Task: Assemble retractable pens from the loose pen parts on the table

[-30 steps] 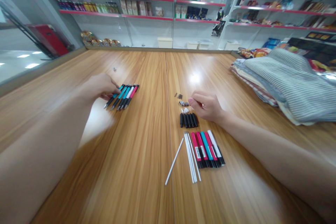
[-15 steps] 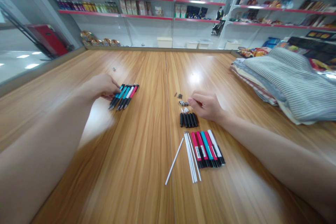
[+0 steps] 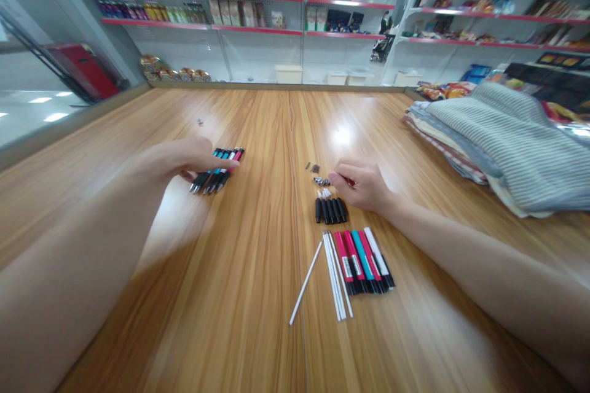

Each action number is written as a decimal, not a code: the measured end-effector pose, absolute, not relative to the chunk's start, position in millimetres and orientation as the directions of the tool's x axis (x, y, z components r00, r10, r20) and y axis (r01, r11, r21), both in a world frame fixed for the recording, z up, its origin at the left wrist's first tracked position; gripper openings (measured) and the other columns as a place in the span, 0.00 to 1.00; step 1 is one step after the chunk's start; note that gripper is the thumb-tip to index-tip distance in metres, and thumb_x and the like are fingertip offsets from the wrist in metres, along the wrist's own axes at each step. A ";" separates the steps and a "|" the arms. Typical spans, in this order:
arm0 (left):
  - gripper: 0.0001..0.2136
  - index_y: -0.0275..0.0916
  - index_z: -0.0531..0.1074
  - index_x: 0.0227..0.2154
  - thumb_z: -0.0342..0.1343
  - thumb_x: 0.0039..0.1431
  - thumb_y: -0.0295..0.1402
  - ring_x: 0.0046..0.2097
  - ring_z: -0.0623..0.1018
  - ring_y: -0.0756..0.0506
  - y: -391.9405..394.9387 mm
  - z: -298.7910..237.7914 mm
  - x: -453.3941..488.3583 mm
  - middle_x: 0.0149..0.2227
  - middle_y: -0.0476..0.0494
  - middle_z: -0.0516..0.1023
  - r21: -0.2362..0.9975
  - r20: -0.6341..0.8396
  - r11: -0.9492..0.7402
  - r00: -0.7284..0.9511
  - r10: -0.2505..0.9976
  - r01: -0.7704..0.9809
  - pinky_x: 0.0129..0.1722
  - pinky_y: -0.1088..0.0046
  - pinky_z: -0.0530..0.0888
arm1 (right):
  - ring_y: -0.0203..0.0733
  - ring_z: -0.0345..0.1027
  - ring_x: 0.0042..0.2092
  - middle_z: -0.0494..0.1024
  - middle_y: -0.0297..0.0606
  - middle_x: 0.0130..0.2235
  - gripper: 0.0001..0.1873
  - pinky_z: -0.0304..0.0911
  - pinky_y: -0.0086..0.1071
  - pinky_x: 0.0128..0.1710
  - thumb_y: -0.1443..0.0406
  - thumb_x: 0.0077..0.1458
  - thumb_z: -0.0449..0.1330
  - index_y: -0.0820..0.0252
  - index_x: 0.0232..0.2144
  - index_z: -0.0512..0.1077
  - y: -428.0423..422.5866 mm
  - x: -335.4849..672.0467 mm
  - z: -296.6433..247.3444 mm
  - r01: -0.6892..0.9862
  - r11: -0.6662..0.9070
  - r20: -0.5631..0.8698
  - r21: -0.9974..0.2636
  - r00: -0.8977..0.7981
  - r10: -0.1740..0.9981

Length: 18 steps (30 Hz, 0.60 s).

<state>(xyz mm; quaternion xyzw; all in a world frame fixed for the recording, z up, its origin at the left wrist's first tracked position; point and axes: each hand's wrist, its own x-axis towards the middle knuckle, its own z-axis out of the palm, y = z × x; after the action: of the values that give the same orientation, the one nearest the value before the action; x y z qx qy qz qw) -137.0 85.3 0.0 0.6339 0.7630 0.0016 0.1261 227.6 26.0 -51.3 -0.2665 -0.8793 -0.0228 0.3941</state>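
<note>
Nearest on the surface (image 3: 249, 258), thin white refills (image 3: 335, 279) are laid out, one slanting apart to the left; they look light and bendable, best held near the middle. Just right of them lie colored barrels (image 3: 363, 259), probably stiff, smooth and inclined to roll. Beyond, black grips (image 3: 331, 212) are lined up, with small white pieces (image 3: 326, 193) and metal tips (image 3: 321, 181) past them.

The row of assembled pens (image 3: 214, 181) lies at the left, points toward the near side. It is spanned by the left hand (image 3: 196, 156), its fingers apart, the index stretched to the pink pen (whether it is pressed down cannot be told). These pens should be light and rigid; the dark grip ends would be held most surely.

At the right, the right hand (image 3: 362, 184) is rested beside the metal tips, fingers curled together; nothing held is visible. Tiny springs (image 3: 315, 168), easily lost, are placed just beyond. Far off, pale bins (image 3: 289, 73) are seen below the shelves (image 3: 255, 29); their contents cannot be made out.
</note>
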 end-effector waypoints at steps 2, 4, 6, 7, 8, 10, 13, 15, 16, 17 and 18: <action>0.34 0.29 0.72 0.40 0.62 0.42 0.58 0.33 0.78 0.45 83.8 0.4 -131.5 0.39 0.32 0.79 0.156 -0.284 0.210 -0.160 0.945 0.965 0.29 0.72 0.75 | 0.30 0.53 0.27 0.58 0.32 0.24 0.17 0.49 0.29 0.28 0.66 0.61 0.54 0.62 0.20 0.57 25.8 227.7 -51.2 0.484 0.859 0.707 -0.169 -0.547 0.448; 0.33 0.29 0.71 0.41 0.61 0.44 0.57 0.33 0.78 0.45 84.3 -0.9 -128.8 0.40 0.32 0.78 0.125 -0.322 0.210 -0.161 0.933 0.970 0.30 0.73 0.75 | 0.30 0.52 0.26 0.58 0.32 0.24 0.18 0.48 0.29 0.28 0.66 0.61 0.54 0.62 0.20 0.57 25.8 227.6 -51.0 0.487 0.858 0.708 -0.166 -0.546 0.447; 0.32 0.28 0.71 0.40 0.60 0.46 0.57 0.32 0.78 0.45 85.7 -2.8 -128.5 0.39 0.32 0.78 0.093 -0.323 0.201 -0.162 0.933 0.975 0.30 0.73 0.74 | 0.30 0.53 0.27 0.58 0.32 0.24 0.18 0.49 0.28 0.28 0.66 0.61 0.54 0.62 0.20 0.57 25.9 227.3 -50.7 0.490 0.856 0.706 -0.162 -0.548 0.448; 0.32 0.28 0.71 0.40 0.60 0.46 0.56 0.32 0.78 0.45 86.3 -3.4 -128.8 0.39 0.31 0.78 0.088 -0.324 0.199 -0.161 0.932 0.976 0.29 0.73 0.74 | 0.30 0.53 0.27 0.58 0.32 0.24 0.18 0.49 0.28 0.28 0.65 0.61 0.54 0.62 0.20 0.58 25.8 227.0 -50.5 0.490 0.857 0.706 -0.161 -0.549 0.447; 0.32 0.28 0.71 0.40 0.60 0.46 0.57 0.32 0.78 0.45 86.6 -3.7 -129.2 0.39 0.32 0.79 0.092 -0.324 0.200 -0.161 0.932 0.975 0.29 0.73 0.74 | 0.30 0.53 0.27 0.59 0.32 0.24 0.18 0.49 0.28 0.28 0.65 0.61 0.53 0.62 0.20 0.58 25.7 226.8 -50.3 0.488 0.858 0.708 -0.161 -0.549 0.445; 0.32 0.29 0.71 0.40 0.60 0.46 0.57 0.33 0.78 0.45 86.8 -3.2 -130.0 0.40 0.33 0.78 0.114 -0.328 0.203 -0.156 0.932 0.973 0.30 0.72 0.75 | 0.30 0.53 0.26 0.59 0.32 0.23 0.18 0.49 0.28 0.28 0.65 0.61 0.53 0.62 0.20 0.57 25.3 226.2 -49.7 0.483 0.860 0.711 -0.162 -0.548 0.441; 0.31 0.32 0.73 0.40 0.59 0.46 0.57 0.36 0.78 0.42 87.5 -1.3 -129.9 0.41 0.34 0.78 0.119 -0.332 0.196 -0.147 0.932 0.973 0.32 0.69 0.75 | 0.30 0.52 0.26 0.58 0.32 0.23 0.18 0.49 0.28 0.27 0.65 0.61 0.53 0.62 0.19 0.57 24.7 225.9 -49.2 0.482 0.861 0.710 -0.165 -0.547 0.443; 0.30 0.33 0.74 0.40 0.57 0.47 0.58 0.39 0.79 0.39 89.2 -2.7 -128.7 0.41 0.33 0.78 0.055 -0.310 0.157 -0.133 0.941 0.986 0.36 0.67 0.75 | 0.30 0.53 0.26 0.58 0.32 0.23 0.18 0.49 0.28 0.27 0.65 0.61 0.53 0.62 0.19 0.57 24.7 226.1 -49.4 0.481 0.861 0.706 -0.168 -0.551 0.446; 0.31 0.34 0.74 0.42 0.56 0.47 0.58 0.42 0.78 0.37 90.2 -5.2 -127.7 0.42 0.32 0.78 0.009 -0.274 0.121 -0.114 0.955 0.993 0.39 0.65 0.74 | 0.30 0.53 0.26 0.59 0.32 0.23 0.18 0.49 0.28 0.27 0.65 0.61 0.53 0.62 0.20 0.57 24.8 226.2 -49.6 0.482 0.860 0.705 -0.169 -0.550 0.447; 0.32 0.34 0.74 0.45 0.54 0.49 0.59 0.46 0.77 0.34 91.2 -9.1 -126.5 0.44 0.30 0.77 -0.039 -0.222 0.078 -0.085 0.971 0.996 0.43 0.63 0.73 | 0.30 0.53 0.26 0.59 0.32 0.23 0.18 0.49 0.28 0.28 0.66 0.61 0.53 0.62 0.20 0.57 25.0 226.4 -49.9 0.483 0.859 0.705 -0.169 -0.550 0.448; 0.34 0.33 0.72 0.50 0.51 0.51 0.59 0.51 0.74 0.32 92.0 -14.3 -125.2 0.48 0.29 0.75 -0.074 -0.152 0.028 -0.039 0.988 0.997 0.48 0.61 0.71 | 0.30 0.53 0.26 0.58 0.32 0.23 0.18 0.49 0.28 0.28 0.66 0.61 0.54 0.62 0.20 0.58 25.3 226.5 -50.1 0.485 0.858 0.706 -0.169 -0.548 0.449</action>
<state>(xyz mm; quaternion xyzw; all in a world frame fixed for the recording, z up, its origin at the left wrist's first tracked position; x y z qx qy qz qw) -125.2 92.0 -14.3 0.6927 0.7162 -0.0798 0.0291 226.5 25.3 -50.1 -0.2655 -0.8795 -0.0232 0.3942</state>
